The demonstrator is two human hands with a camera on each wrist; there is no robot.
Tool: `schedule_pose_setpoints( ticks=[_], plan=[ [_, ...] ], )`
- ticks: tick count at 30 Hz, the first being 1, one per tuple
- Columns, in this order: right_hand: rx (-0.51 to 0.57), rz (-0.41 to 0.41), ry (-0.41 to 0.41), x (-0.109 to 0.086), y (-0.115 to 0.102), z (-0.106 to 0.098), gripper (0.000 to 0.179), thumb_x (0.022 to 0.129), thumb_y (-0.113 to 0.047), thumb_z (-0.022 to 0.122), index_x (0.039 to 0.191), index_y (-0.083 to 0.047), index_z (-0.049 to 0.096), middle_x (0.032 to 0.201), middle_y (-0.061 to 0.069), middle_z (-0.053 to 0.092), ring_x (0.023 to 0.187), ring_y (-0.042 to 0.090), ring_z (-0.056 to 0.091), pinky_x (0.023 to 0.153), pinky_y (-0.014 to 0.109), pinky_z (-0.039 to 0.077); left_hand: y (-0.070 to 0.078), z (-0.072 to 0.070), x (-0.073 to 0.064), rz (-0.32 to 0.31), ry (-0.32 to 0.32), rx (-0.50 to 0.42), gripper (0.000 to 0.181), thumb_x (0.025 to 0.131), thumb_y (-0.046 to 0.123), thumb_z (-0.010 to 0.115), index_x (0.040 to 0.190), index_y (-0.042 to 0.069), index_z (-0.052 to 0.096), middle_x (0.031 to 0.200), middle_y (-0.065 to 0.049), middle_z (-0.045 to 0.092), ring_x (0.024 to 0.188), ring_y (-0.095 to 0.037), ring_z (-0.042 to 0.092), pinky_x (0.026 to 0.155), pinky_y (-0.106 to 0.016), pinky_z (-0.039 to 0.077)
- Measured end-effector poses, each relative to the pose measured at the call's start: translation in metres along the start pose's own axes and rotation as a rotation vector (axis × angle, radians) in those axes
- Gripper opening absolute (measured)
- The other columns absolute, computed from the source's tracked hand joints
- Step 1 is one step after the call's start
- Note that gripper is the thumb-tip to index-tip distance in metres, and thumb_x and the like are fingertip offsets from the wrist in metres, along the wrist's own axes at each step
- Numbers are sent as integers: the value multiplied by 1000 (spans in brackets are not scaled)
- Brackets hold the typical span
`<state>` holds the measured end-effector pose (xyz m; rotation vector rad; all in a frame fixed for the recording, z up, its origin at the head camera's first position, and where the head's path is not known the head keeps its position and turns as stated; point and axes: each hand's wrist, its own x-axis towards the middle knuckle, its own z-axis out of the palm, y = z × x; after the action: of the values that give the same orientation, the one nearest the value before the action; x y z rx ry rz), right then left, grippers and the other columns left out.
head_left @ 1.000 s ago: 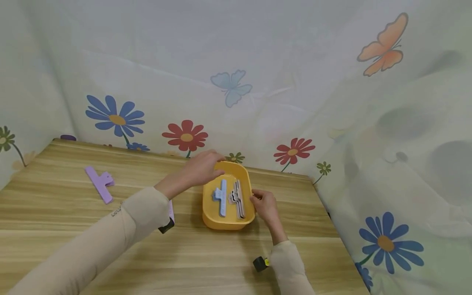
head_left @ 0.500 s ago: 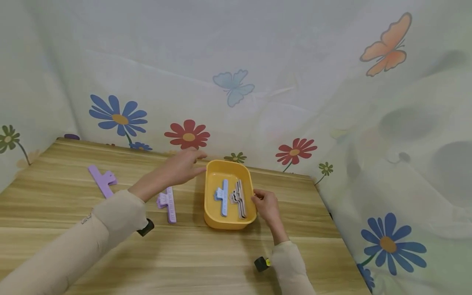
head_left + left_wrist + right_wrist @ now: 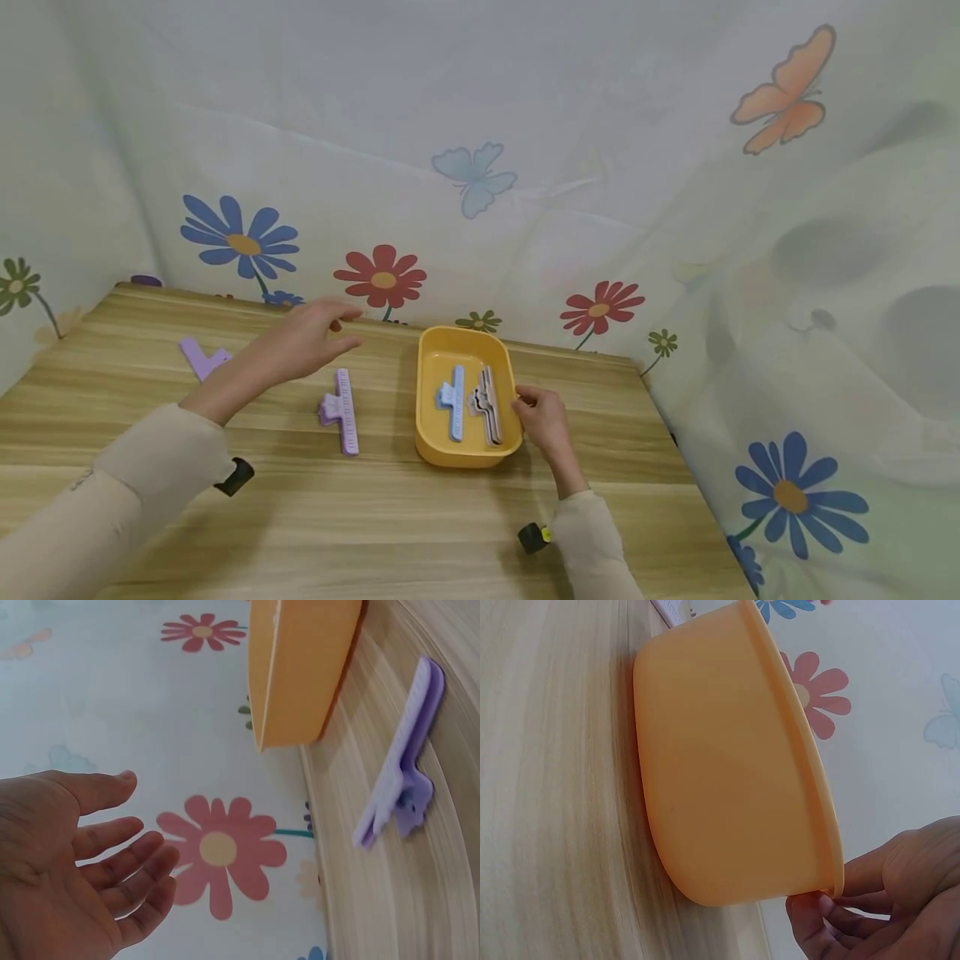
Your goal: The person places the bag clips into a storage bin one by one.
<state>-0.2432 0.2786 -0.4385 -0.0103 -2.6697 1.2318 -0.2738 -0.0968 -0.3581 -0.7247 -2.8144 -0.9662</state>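
A yellow plastic box stands on the table, holding a blue clip and, to its right, grey-and-dark clips lying close together. My right hand pinches the box's right rim; the right wrist view shows thumb and fingers at the rim's edge. Left of the box, my left hand hovers over the table, holding nothing, its fingers loosely bent. Below it lies a light purple clip. Another purple clip lies farther left, partly hidden by my left forearm.
The wooden table meets a flowered cloth backdrop at its back edge. A small dark purple object shows at the table's back left corner. Black bands sit at both sleeves.
My left hand has moved left, from over the box's far left rim to above the table, uncovering the light purple clip. My right hand has stayed at the box's rim.
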Motion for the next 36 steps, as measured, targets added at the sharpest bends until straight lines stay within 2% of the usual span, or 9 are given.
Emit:
schedule_pose_setpoints(
  ticks=[8,15,23,36],
  plan=[
    [-1,2,-7,2,0,1,29,92,5,66,119,14,70,90,17,71,72,14,58,59,22,48,-19,-9,-16,-58,0,3,52,101,21,68,145,-3,55,133,-28,61,116,-41,61,93,-58,54],
    [-1,7,-7,1,-1,1,29,92,5,67,119,14,70,90,17,70,73,14,58,58,21,48,-30,-6,-24,-54,6,19,50,100,21,69,140,-7,58,132,-30,62,113,-42,62,91,-59,54],
    [0,-12,-7,-1,-1,1,29,91,6,67,118,15,70,90,18,71,75,15,59,59,20,48,-41,6,-30,-36,0,15,48,99,17,71,136,-10,59,127,-31,64,110,-43,65,91,-58,54],
    [-3,-7,-7,-1,-1,0,28,92,6,67,118,14,70,89,17,71,74,15,59,58,20,48,-49,29,-37,-65,-37,14,48,96,17,74,132,-12,61,123,-30,65,106,-41,65,88,-56,56]
  ],
)
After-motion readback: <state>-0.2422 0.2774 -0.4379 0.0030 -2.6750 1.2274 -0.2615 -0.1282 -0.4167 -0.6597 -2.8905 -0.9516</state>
